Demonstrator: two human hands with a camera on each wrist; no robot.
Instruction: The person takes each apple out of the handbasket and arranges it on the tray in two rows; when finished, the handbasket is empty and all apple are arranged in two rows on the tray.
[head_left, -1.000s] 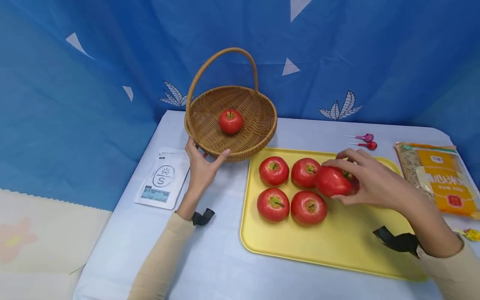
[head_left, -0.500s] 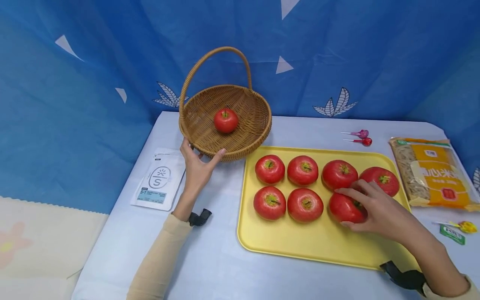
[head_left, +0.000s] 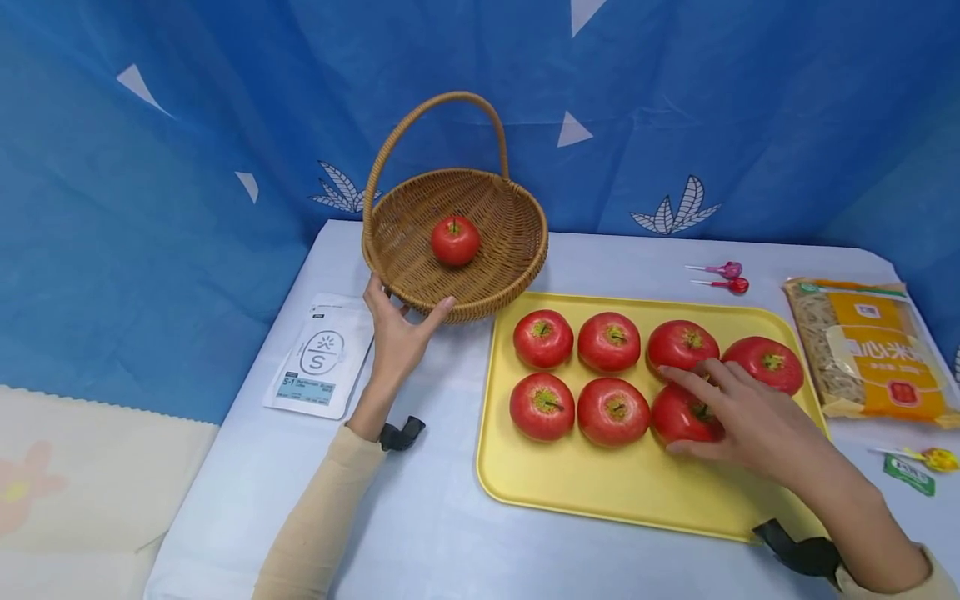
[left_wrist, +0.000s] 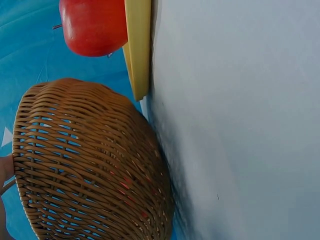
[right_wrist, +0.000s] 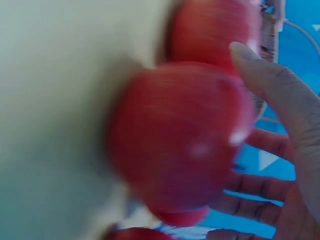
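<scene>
My left hand (head_left: 401,337) grips the near left rim of a wicker basket (head_left: 517,279), thumb and fingers spread along its side. The basket has a tall arched handle and holds one red apple (head_left: 455,241). My right hand (head_left: 738,412) is over the yellow tray (head_left: 600,492), thumb and fingers loosely spread on either side of a red apple (head_left: 678,419) in the front row. In the right wrist view the thumb lies straight past this apple (right_wrist: 177,135), with fingers behind. Several more apples (head_left: 613,412) stand in two rows on the tray.
A white pouch (head_left: 318,358) lies left of my left hand. Pink (head_left: 729,270) and red (head_left: 737,286) lollipops are behind the tray. On the right lie a noodle pack (head_left: 873,350), a yellow lollipop (head_left: 939,459) and a green packet (head_left: 909,475). A blue curtain (head_left: 480,50) hangs behind.
My right hand has carried the apple from over the back row to the front row of the tray, and its fingers have since spread slightly. My left hand stays at the basket.
</scene>
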